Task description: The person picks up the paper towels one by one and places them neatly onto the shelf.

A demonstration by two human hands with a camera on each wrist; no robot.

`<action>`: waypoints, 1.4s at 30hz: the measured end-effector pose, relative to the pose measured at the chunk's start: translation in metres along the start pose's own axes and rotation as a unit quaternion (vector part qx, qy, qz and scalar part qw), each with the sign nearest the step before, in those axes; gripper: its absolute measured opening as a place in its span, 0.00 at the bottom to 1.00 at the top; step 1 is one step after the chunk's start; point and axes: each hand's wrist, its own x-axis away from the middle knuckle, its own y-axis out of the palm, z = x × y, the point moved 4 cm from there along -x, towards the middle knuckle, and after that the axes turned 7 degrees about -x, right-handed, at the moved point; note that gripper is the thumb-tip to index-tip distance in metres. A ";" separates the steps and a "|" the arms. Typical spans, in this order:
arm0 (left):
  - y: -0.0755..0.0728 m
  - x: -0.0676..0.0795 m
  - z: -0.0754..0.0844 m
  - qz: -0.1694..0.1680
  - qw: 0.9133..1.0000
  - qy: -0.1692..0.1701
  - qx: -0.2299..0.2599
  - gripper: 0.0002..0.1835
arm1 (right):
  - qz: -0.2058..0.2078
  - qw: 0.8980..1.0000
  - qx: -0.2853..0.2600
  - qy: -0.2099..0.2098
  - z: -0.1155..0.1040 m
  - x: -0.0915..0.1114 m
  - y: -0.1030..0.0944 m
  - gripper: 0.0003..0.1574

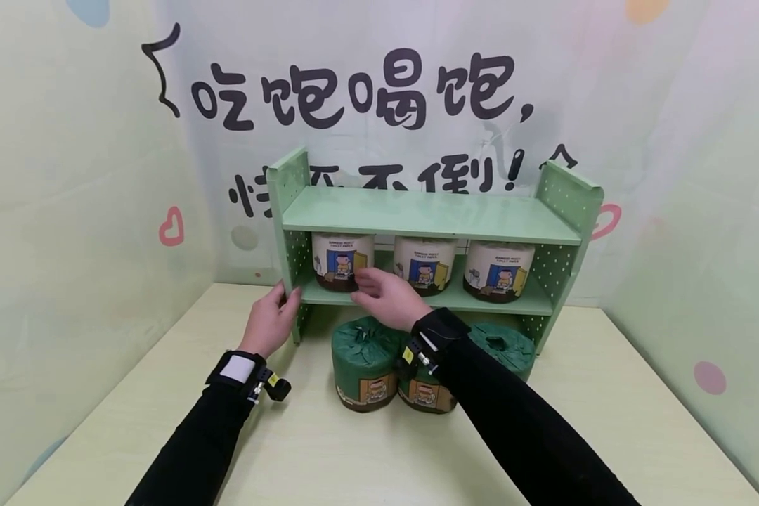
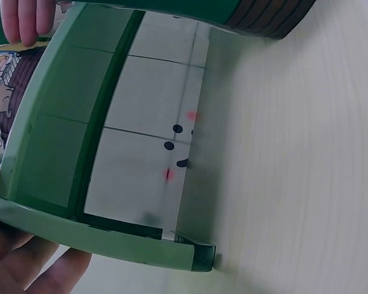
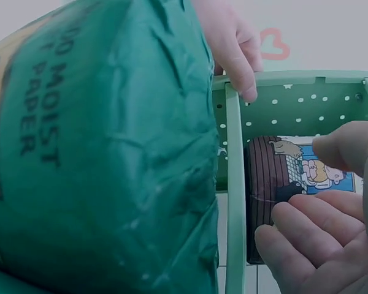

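A green two-tier shelf rack (image 1: 430,211) stands at the back of the table. My left hand (image 1: 270,322) grips its left side panel, with fingers behind the panel (image 2: 122,245) in the left wrist view. My right hand (image 1: 392,299) is at the front of the leftmost white toilet paper roll (image 1: 329,263) on the lower tier. In the right wrist view its fingers (image 3: 303,236) are spread loosely beside that roll (image 3: 270,177); whether they touch it I cannot tell. Two more white rolls, a middle one (image 1: 420,256) and a right one (image 1: 498,270), share that tier.
In front of the rack, green-wrapped toilet paper rolls stand on the table (image 1: 316,450): a left one (image 1: 360,362), a middle one (image 1: 426,397) partly behind my right wrist, and a right one (image 1: 509,344). A printed backdrop (image 1: 367,28) rises behind.
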 end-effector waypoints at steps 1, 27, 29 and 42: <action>0.000 0.000 0.000 0.000 1.000 0.001 0.000 0.23 | 0.001 1.000 -0.006 0.002 0.001 0.001 0.000 0.34; -0.029 0.009 0.031 0.090 0.995 -0.005 0.031 0.34 | 0.076 0.994 -0.041 -0.074 -0.002 0.060 -0.045 0.20; -0.035 0.013 0.038 0.112 0.992 -0.002 0.054 0.30 | 0.088 0.992 -0.052 -0.080 0.002 0.070 -0.053 0.20; -0.027 0.033 0.086 -0.023 0.986 0.053 0.154 0.18 | 0.214 0.967 -0.083 -0.109 0.028 0.142 -0.123 0.21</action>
